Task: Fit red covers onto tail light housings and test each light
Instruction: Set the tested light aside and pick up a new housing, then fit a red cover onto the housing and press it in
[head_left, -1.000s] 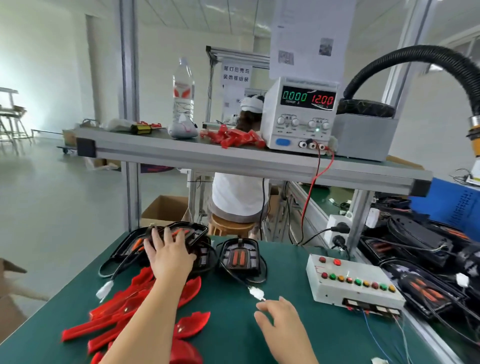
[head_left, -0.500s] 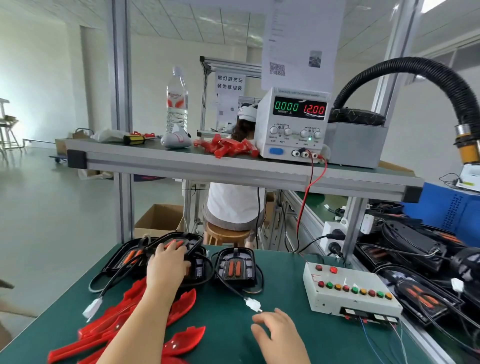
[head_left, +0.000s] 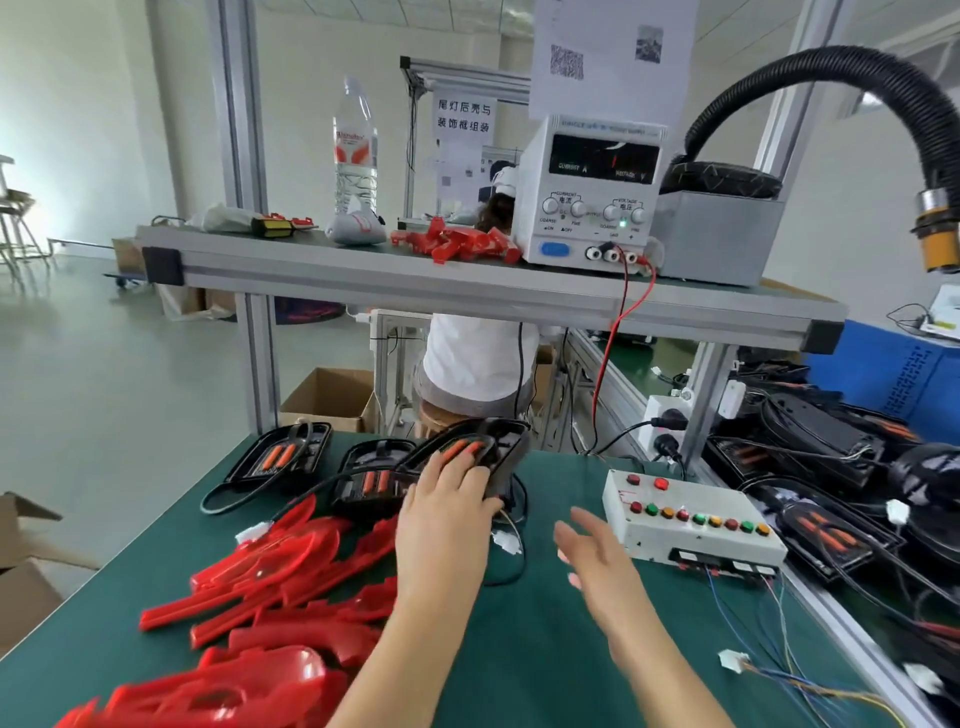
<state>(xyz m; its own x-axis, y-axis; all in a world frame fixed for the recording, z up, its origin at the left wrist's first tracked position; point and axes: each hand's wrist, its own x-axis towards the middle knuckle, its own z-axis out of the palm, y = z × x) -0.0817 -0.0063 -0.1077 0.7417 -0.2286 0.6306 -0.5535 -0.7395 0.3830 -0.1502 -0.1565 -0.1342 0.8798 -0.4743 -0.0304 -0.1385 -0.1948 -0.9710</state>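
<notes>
Housing (head_left: 506, 441): black, orange strips, tilted.
Left grip (head_left: 447, 514): grasping housing.
Right grip (head_left: 592, 556): released.
Desk (head_left: 545, 654): green, covers (head_left: 270, 571) left of housing.
Room: white walls (head_left: 311, 104).

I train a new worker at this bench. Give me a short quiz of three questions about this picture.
1. True or false: the right hand holds a white connector.
2. What does the left hand grip? A) a black housing B) a cardboard box C) a water bottle
3. Fill in: the pile of red covers lies to the ___ of the button box.
Key: 1 false; 2 A; 3 left.
</notes>
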